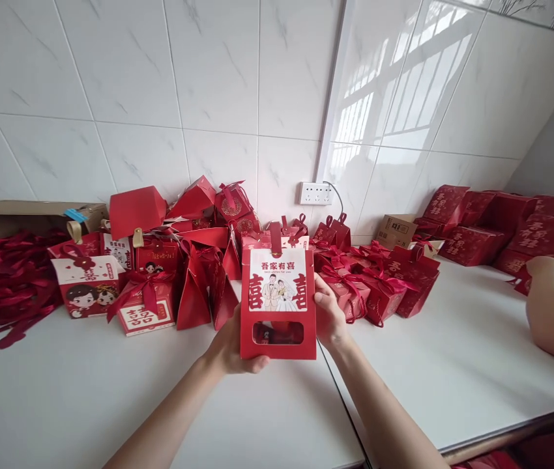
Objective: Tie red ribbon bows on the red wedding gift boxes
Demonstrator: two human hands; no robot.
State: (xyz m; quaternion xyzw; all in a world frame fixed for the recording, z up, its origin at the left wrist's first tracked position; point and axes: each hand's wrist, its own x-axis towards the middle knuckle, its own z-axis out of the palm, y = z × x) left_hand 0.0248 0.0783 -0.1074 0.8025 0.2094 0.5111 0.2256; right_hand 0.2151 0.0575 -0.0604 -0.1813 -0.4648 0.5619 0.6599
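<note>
A red gift box (277, 296) stands upright between my two hands, its front turned to me. A bride and groom are printed on its white panel, and a small window below shows dark red contents. My left hand (238, 345) is closed around the lower left side, thumb at the bottom edge. On the right side, my right hand (330, 312) grips the box, its fingers partly hidden behind it. A red ribbon loop (276, 238) sticks up at the top. Behind the box, part of another red and white box is covered.
Red gift boxes (147, 312) and a heap of red ribbons (8, 280) lie at the left. More ribbon-tied boxes (379, 293) stand right of centre. At the far right, another person's arm (553, 306) reaches towards stacked red boxes (472, 244). A socket strip (316, 193) is on the tiled wall.
</note>
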